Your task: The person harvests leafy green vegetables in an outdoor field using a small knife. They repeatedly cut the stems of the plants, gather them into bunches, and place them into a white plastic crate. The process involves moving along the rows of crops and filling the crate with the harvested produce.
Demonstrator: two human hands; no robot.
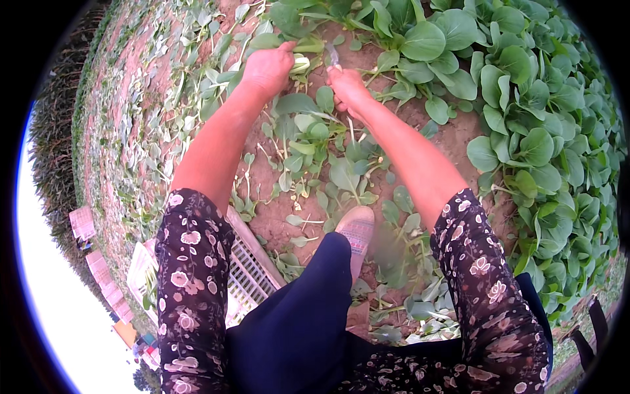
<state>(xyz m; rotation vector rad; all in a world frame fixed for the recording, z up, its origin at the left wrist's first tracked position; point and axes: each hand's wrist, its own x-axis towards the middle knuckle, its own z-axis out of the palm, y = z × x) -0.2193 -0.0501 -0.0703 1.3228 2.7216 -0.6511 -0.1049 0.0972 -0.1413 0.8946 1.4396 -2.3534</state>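
Near the top of the picture, my left hand (267, 68) grips leafy green heads that look like bok choy. A pale cut stem base (300, 64) shows beside its fingers, and a green stalk (310, 45) lies just beyond them. My right hand (348, 88) is closed around the handle of a small knife, most of which the fingers hide. The short metal blade (332, 53) points away from me, close to the stalk's right end. Standing bok choy plants (418, 42) grow just past the blade.
Dense rows of plants (541, 143) fill the right side. Loose leaves (344, 175) litter the brown soil (270, 216) before my shoe (355, 236). A white plastic crate (253, 266) stands by my left leg, with another white container (142, 266) beyond. Stacked boxes (106, 280) line the far left.
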